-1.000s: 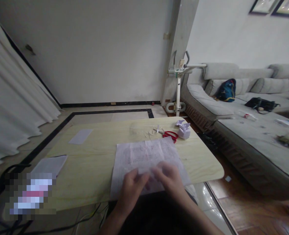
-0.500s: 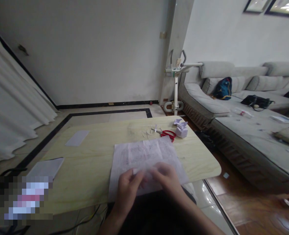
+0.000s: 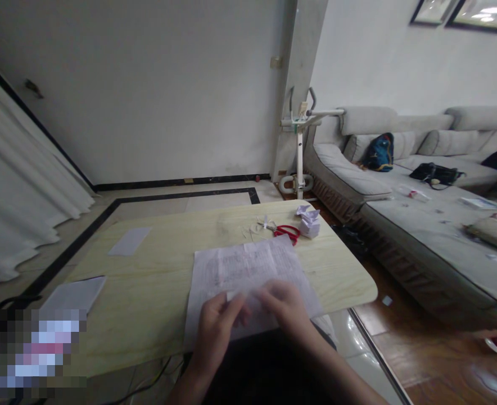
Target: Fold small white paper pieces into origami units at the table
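A left hand (image 3: 215, 323) pinches a small white paper (image 3: 230, 295) over a printed sheet (image 3: 227, 267) at the desk's (image 3: 156, 298) near edge; whether the right hand's (image 3: 287, 306) blurred fingers grip cannot be told. Close finger work seems underway, calling for a steady pinch.

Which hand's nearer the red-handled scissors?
Right. The right hand is over the printed sheet, on the wearer's side of the scissors; the left hand, also over the sheet, is farther left.
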The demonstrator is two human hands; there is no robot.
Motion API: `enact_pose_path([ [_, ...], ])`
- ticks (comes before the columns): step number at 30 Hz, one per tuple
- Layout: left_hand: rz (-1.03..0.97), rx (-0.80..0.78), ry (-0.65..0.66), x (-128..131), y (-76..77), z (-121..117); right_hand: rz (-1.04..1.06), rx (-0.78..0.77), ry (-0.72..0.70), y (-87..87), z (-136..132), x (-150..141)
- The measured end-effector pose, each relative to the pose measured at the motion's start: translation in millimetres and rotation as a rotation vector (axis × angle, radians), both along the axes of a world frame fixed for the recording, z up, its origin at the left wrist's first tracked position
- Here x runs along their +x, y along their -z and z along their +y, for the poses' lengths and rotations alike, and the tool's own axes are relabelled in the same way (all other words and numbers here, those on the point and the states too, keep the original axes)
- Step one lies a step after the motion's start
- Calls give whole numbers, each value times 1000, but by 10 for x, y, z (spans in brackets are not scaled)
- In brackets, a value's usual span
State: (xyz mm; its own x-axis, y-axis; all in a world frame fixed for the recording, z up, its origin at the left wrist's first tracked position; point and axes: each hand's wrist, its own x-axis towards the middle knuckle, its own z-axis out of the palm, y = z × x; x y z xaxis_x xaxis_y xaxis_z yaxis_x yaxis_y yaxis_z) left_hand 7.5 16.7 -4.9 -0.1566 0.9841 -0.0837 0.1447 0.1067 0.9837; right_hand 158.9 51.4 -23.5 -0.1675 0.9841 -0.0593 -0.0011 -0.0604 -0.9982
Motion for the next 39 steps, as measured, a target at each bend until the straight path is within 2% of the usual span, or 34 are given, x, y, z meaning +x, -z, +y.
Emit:
enact_pose_path([
  [5,17,-2,-5,-1,30,23,-1,15,34,7,14,-31],
  [10,74,-19,-28,1,83,44,42,-39,-52,21,-11,-98],
  [12,91,-24,-15,4,88,43,49,-66,-62,15,-17,-101],
  [19,84,-14,19,19,67,36,9,-14,-63,-38,-7,-56],
  [25,185,43,27,-11,123,31,-56,-31,-21,37,-3,-61],
  [29,229,56,79,-42,104,25,-28,-40,-40,38,4,-61],
  [34,199,42,129,-56,69,15,35,-58,-72,-38,-5,-26],
  [39,139,34,109,-65,86,12,27,-68,-75,-44,0,8],
])
